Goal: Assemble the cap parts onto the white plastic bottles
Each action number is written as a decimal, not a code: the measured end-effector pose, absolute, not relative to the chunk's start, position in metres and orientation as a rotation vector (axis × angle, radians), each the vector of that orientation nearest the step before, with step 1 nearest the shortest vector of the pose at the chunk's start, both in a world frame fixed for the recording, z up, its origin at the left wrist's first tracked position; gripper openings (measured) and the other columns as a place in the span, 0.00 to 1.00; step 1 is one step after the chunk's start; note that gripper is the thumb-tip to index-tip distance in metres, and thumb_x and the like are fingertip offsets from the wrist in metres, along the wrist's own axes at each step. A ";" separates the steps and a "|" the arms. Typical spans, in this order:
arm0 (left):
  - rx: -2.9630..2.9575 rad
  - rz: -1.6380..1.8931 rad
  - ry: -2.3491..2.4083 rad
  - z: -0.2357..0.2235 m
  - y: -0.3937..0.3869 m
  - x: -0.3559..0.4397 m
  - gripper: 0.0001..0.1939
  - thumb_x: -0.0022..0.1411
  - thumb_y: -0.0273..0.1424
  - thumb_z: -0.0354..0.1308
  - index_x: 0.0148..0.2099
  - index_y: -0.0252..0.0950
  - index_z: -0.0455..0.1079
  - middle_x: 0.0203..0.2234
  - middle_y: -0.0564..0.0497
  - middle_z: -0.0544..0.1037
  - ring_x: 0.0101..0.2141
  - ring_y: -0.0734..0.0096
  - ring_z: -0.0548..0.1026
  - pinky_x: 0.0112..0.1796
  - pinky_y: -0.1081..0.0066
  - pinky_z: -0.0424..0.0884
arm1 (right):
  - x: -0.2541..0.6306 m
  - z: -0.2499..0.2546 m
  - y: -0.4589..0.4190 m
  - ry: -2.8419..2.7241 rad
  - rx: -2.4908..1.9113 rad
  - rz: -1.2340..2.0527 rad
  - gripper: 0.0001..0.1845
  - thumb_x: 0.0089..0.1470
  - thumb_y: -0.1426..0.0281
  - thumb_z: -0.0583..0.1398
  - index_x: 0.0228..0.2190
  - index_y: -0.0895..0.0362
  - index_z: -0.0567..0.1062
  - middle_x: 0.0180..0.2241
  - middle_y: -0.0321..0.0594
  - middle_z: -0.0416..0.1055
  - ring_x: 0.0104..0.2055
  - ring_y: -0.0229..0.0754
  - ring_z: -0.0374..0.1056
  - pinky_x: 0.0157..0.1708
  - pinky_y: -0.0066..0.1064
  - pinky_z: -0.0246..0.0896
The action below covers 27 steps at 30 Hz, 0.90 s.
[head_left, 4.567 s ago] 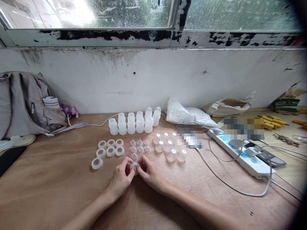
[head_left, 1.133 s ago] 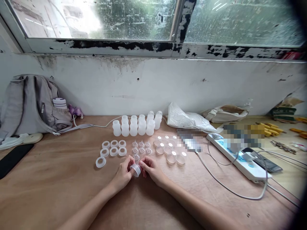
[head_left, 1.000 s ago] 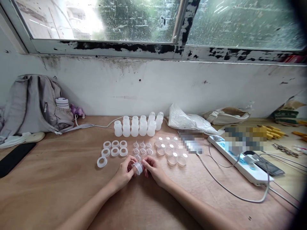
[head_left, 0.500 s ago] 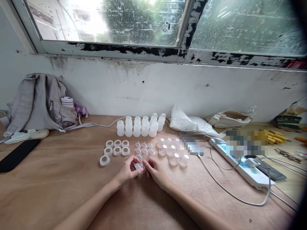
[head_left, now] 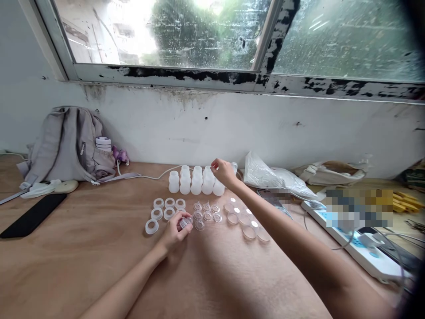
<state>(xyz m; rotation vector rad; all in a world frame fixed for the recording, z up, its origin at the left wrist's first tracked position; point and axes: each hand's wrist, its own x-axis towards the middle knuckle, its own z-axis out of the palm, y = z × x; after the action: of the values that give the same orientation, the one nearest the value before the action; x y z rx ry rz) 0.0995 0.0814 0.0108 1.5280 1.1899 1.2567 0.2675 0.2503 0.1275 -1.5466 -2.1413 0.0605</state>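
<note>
My left hand (head_left: 177,228) is closed around a clear ribbed plastic piece (head_left: 186,221), partly hidden by the fingers, just above the table. To its left lie several translucent white rings (head_left: 152,226); clear nipple-shaped pieces (head_left: 207,216) sit in rows to its right. My right hand (head_left: 224,172) is stretched out over the back right of a group of white translucent bottles (head_left: 185,185). Its fingers are bent together, and what they hold, if anything, is hidden. A clear-topped bottle (head_left: 234,167) shows behind that hand. Thin clear discs (head_left: 249,232) lie under the right forearm.
A grey backpack (head_left: 66,144) and a black flat case (head_left: 33,215) are at the left. White plastic bags (head_left: 265,175) lie by the wall. A power strip (head_left: 355,243) with cables and a phone (head_left: 275,200) occupy the right side.
My right hand has left the clear piece and moved forward to the back bottles. My left hand keeps the piece and has shifted slightly left. The view has turned a little.
</note>
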 end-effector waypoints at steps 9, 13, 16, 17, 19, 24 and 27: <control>1.475 1.253 1.052 0.012 0.085 0.093 0.11 0.52 0.30 0.55 0.39 0.35 0.61 0.28 0.52 0.66 0.28 0.74 0.65 0.29 0.76 0.62 | 0.246 0.131 0.307 -2.351 -1.795 0.132 0.17 0.45 0.74 0.57 0.40 0.61 0.68 0.37 0.48 0.70 0.44 0.48 0.62 0.35 0.31 0.56; 1.469 1.251 1.030 0.012 0.086 0.092 0.11 0.52 0.31 0.55 0.39 0.35 0.61 0.28 0.52 0.66 0.29 0.74 0.65 0.30 0.76 0.62 | 0.236 0.125 0.312 -2.440 -1.861 0.156 0.17 0.43 0.74 0.59 0.38 0.62 0.70 0.39 0.52 0.69 0.43 0.49 0.63 0.35 0.32 0.57; 1.461 1.245 1.020 0.014 0.085 0.091 0.11 0.52 0.31 0.55 0.39 0.35 0.61 0.28 0.52 0.65 0.29 0.74 0.65 0.30 0.76 0.62 | 0.232 0.122 0.312 -2.466 -1.891 0.149 0.16 0.42 0.76 0.59 0.37 0.61 0.71 0.38 0.52 0.70 0.42 0.49 0.64 0.34 0.33 0.58; 1.458 1.239 1.017 0.015 0.085 0.091 0.11 0.52 0.32 0.55 0.39 0.35 0.61 0.28 0.52 0.65 0.29 0.73 0.65 0.30 0.75 0.62 | 0.231 0.123 0.311 -2.467 -1.895 0.142 0.16 0.42 0.77 0.59 0.37 0.61 0.71 0.38 0.52 0.70 0.41 0.49 0.65 0.34 0.33 0.58; 1.454 1.224 1.012 0.016 0.085 0.091 0.12 0.52 0.32 0.55 0.39 0.35 0.61 0.29 0.52 0.65 0.29 0.73 0.65 0.30 0.75 0.63 | 0.231 0.128 0.309 -2.457 -1.891 0.124 0.17 0.42 0.77 0.58 0.38 0.61 0.71 0.38 0.51 0.70 0.41 0.48 0.65 0.34 0.32 0.58; 1.440 1.250 0.998 0.021 0.084 0.093 0.12 0.52 0.35 0.56 0.37 0.35 0.60 0.28 0.52 0.66 0.29 0.73 0.65 0.30 0.74 0.62 | 0.239 0.168 0.299 -2.361 -1.864 0.055 0.17 0.40 0.74 0.60 0.38 0.61 0.72 0.38 0.49 0.70 0.41 0.47 0.65 0.34 0.30 0.59; 1.416 1.288 0.989 0.024 0.081 0.095 0.12 0.53 0.36 0.54 0.36 0.35 0.59 0.29 0.51 0.67 0.30 0.72 0.66 0.32 0.74 0.62 | 0.252 0.207 0.284 -2.259 -1.834 -0.028 0.20 0.42 0.70 0.59 0.40 0.61 0.70 0.40 0.48 0.69 0.42 0.46 0.64 0.37 0.30 0.59</control>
<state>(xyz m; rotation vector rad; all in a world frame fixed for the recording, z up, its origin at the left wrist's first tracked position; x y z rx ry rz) 0.0950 0.0814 0.0242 1.4156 0.9889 1.2876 0.2519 0.2839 0.2072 -1.8341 -2.2595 -0.0277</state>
